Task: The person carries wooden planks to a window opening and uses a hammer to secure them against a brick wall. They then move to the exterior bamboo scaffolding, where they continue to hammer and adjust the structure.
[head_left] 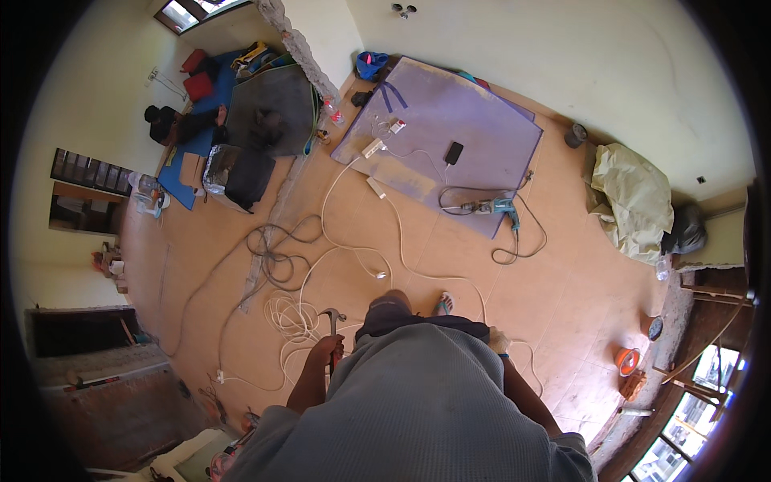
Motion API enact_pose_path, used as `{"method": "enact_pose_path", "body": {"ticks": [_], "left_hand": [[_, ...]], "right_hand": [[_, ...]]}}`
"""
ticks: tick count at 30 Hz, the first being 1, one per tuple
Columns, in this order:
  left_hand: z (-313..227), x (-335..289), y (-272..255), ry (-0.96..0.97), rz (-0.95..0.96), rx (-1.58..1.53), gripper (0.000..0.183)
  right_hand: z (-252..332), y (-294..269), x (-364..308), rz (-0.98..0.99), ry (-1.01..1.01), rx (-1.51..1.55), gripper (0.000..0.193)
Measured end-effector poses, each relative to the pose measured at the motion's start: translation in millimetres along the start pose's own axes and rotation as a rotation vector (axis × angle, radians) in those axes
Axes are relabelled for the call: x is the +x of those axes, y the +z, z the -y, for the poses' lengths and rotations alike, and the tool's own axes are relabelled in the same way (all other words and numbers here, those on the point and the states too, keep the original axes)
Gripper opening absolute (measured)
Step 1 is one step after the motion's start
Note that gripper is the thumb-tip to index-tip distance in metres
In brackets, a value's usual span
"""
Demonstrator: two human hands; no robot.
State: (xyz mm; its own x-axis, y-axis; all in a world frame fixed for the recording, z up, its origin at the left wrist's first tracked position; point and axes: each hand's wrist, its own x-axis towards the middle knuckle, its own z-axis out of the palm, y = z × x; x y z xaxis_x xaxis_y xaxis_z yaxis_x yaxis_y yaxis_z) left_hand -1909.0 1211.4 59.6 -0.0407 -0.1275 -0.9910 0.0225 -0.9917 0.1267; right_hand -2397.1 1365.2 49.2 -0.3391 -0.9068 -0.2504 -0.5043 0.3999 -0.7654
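Note:
My left hand [328, 348] is closed round the handle of a claw hammer [332, 315], held upright beside my left hip with its metal head above the fist. Down at my right side is my right hand [499, 341], close to my dark shorts. It looks pale, perhaps gloved, with a teal band at the wrist; its fingers are too small to make out. Below the hammer, a coil of white cable [289, 316] lies on the tiled floor. My sandalled foot [444, 303] shows ahead of the shorts.
Ahead lies a purple sheet [490, 112] with a phone [454, 153], a power strip [373, 148] and a corded drill [502, 206]. Grey cable [273, 253] loops across the floor at left. A person [181, 124] rests on a blue mat. An orange bucket [626, 361] stands at right.

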Motion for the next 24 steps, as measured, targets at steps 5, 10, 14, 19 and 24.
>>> {"method": "enact_pose_path", "body": {"ticks": [5, 10, 14, 19, 24], "left_hand": [[-15, -16, 34, -0.001, -0.009, 0.089, 0.026], [-59, 2, 60, -0.014, 0.017, 0.074, 0.025], [-129, 42, 75, -0.078, 0.080, 0.048, 0.026], [-286, 101, 115, -0.042, 0.118, 0.168, 0.031], [-422, 126, 186, 0.213, 0.207, 0.268, 0.034]], "right_hand": [[-24, -4, 4, -0.024, 0.053, 0.067, 0.049], [-12, -31, -33, -0.115, 0.147, 0.258, 0.046], [35, -89, -12, -0.221, 0.587, 0.304, 0.025], [115, -169, 139, -0.162, 0.712, 0.288, 0.029], [199, -168, 354, -0.078, 0.590, 0.456, 0.039]]}}
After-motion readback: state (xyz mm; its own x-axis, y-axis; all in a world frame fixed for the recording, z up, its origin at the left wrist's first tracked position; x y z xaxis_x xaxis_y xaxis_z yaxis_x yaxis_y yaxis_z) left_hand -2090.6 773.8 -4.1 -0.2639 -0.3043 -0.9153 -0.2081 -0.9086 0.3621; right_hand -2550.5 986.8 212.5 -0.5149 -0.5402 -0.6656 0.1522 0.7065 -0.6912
